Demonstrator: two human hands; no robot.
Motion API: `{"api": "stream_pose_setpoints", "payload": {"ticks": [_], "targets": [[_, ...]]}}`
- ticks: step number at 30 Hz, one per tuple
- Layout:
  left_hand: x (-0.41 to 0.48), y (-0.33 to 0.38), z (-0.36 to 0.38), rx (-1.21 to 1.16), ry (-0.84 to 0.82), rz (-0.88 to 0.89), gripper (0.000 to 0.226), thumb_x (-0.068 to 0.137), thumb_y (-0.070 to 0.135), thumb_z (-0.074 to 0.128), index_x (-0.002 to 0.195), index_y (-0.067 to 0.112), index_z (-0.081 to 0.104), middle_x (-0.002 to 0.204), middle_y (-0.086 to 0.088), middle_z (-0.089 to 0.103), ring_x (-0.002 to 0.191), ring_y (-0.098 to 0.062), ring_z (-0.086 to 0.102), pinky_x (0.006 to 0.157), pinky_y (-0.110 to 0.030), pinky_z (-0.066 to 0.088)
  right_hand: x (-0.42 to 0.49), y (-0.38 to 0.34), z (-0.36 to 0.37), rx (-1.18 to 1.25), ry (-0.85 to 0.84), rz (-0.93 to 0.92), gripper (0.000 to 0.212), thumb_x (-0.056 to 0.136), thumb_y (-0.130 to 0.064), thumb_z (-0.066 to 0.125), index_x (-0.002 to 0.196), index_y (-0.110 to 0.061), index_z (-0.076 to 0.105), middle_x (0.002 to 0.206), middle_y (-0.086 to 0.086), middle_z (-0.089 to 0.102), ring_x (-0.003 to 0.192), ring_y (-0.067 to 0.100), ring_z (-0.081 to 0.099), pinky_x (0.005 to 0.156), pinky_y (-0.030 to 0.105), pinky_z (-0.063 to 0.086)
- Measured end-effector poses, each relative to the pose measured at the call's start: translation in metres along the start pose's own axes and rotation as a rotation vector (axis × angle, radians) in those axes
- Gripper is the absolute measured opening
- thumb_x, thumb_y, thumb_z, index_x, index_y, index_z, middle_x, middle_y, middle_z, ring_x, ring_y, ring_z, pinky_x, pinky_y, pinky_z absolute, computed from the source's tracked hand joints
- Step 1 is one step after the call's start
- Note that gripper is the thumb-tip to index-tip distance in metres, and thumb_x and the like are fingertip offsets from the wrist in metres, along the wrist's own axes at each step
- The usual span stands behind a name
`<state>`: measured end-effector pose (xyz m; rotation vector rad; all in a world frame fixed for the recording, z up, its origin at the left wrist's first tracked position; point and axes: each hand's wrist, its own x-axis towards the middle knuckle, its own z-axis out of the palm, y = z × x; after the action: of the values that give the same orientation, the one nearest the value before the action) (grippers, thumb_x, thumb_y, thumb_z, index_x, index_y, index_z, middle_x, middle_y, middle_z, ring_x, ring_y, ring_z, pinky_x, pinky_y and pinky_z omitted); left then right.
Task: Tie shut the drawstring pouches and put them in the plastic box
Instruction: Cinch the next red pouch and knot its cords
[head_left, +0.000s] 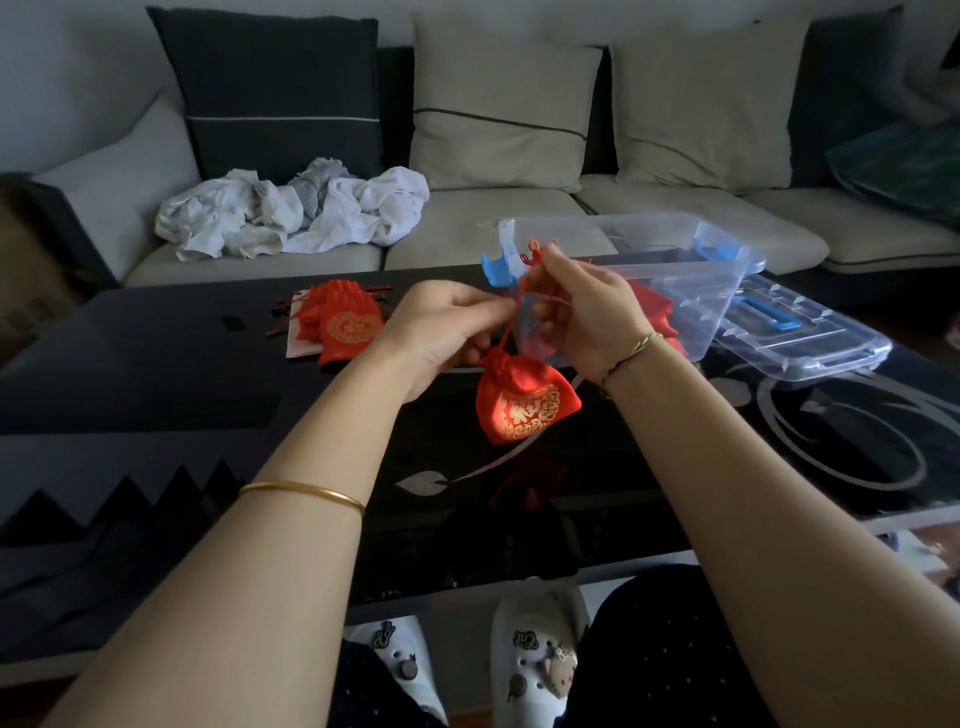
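Progress looks roughly midway. One red pouch hangs above the counter with its neck gathered. The left hand pinches the drawstring just over the neck, and the right hand grips the cord ends higher up. Both sets of fingers are clenched on the cord, and the knot seems not yet finished. At one o'clock from this pouch, the plastic box already holds some red pouches; its lid lies off at three o'clock. A pile of pouches waits at ten o'clock on the counter, apparently untied.
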<state>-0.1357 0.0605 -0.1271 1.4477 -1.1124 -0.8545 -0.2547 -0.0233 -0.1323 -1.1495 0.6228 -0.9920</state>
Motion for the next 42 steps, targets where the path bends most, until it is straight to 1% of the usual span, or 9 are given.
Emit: {"api": "stream_pose_setpoints", "payload": {"ticks": [4,9,14,18,23,27,30,35,42], "targets": [[0.001,-0.001,0.003,0.115,-0.046,0.024,0.009,0.084,0.021,0.069,0.081,0.013,0.07,0.053,0.002,0.05,0.048,-0.008,0.044,0.045,-0.015,0.038,-0.003,0.001,0.005,-0.148,-0.014,-0.044,0.036,0.094,-0.029,0.051,0.064,-0.011,0.06,0.067,0.006,0.059,0.042,0.009,0.042,0.044,0.021,0.032],[0.003,-0.003,0.002,0.09,-0.034,0.012,0.013,0.088,0.02,0.065,0.078,0.014,0.068,0.059,0.001,0.055,0.05,-0.006,0.048,0.047,-0.017,0.039,-0.006,-0.001,0.006,-0.207,-0.02,0.132,0.037,0.099,-0.034,0.038,0.078,-0.008,0.054,0.046,0.001,0.055,0.04,0.013,0.044,0.045,0.022,0.034],[0.002,-0.001,0.004,0.01,-0.013,0.0,0.014,0.091,0.015,0.059,0.078,0.015,0.063,0.064,-0.002,0.056,0.052,-0.006,0.05,0.046,-0.015,0.041,-0.012,-0.003,0.007,-0.152,-0.092,0.139,0.016,0.094,-0.006,0.042,0.083,-0.007,0.053,0.058,0.007,0.062,0.048,0.014,0.06,0.046,0.019,0.047],[0.005,-0.004,0.003,0.007,0.068,-0.005,0.016,0.093,0.013,0.056,0.078,0.015,0.06,0.066,-0.003,0.059,0.053,-0.008,0.053,0.048,-0.017,0.045,-0.013,-0.003,0.007,-0.209,-0.084,0.111,0.018,0.092,0.004,0.039,0.08,-0.007,0.048,0.068,0.012,0.056,0.051,0.014,0.057,0.051,0.022,0.049],[0.008,-0.006,0.002,0.013,0.182,-0.013,0.018,0.094,0.011,0.054,0.077,0.013,0.059,0.067,-0.004,0.059,0.049,-0.007,0.055,0.046,-0.017,0.047,-0.013,0.001,0.0,-0.516,-0.101,-0.071,0.02,0.081,0.004,0.062,0.074,-0.01,0.049,0.063,0.007,0.055,0.056,0.016,0.053,0.059,0.028,0.047],[0.01,-0.005,0.002,0.001,0.212,-0.021,0.018,0.093,0.009,0.055,0.075,0.013,0.058,0.064,-0.004,0.058,0.04,-0.003,0.052,0.046,-0.017,0.048,-0.016,0.004,0.003,-0.764,-0.121,-0.223,0.018,0.074,-0.01,0.075,0.073,-0.016,0.058,0.069,0.003,0.057,0.062,0.011,0.052,0.058,0.022,0.046],[0.009,-0.005,0.003,0.024,0.222,-0.029,0.018,0.092,0.008,0.056,0.075,0.013,0.059,0.064,-0.005,0.058,0.04,-0.005,0.051,0.048,-0.019,0.05,-0.018,0.003,0.005,-0.84,-0.115,-0.314,0.012,0.074,-0.012,0.075,0.081,-0.013,0.065,0.082,0.011,0.066,0.072,0.014,0.057,0.071,0.029,0.052],[0.01,-0.004,0.003,0.092,0.27,-0.003,0.02,0.09,0.007,0.058,0.071,0.013,0.061,0.059,-0.004,0.059,0.037,-0.006,0.051,0.051,-0.023,0.051,-0.021,0.0,0.008,-0.995,-0.116,-0.411,0.01,0.076,-0.016,0.073,0.085,-0.015,0.071,0.079,-0.005,0.063,0.074,0.007,0.056,0.077,0.027,0.049],[0.01,0.0,0.003,0.216,0.328,0.062,0.005,0.084,0.005,0.06,0.084,0.007,0.065,0.062,-0.007,0.062,0.041,-0.008,0.054,0.055,-0.026,0.052,-0.02,0.0,0.014,-1.207,-0.12,-0.543,0.012,0.082,-0.014,0.064,0.088,-0.01,0.073,0.082,-0.003,0.055,0.078,0.008,0.047,0.062,0.01,0.033]]}}
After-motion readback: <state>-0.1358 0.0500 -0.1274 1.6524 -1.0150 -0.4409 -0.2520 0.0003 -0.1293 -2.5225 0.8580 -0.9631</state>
